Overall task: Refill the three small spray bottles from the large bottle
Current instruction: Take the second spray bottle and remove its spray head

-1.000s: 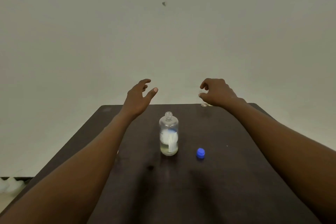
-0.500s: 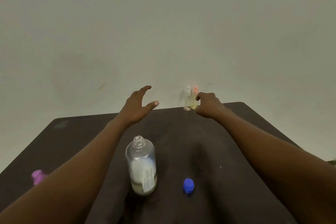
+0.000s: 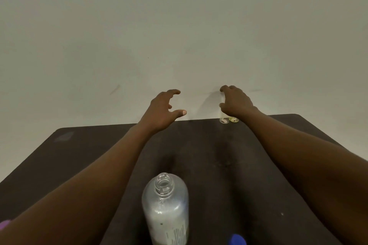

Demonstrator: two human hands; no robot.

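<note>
I count one large clear plastic bottle (image 3: 165, 211), uncapped and upright at lower centre of the dark tabletop (image 3: 79, 155). One blue cap (image 3: 238, 240) sits just right of it, and two small clear bottles (image 3: 224, 119) stand at the far edge. The left grip (image 3: 161, 109) hangs spread and holds nothing. The right grip (image 3: 236, 103) curls over the small pair; I cannot tell whether it holds them.
</note>
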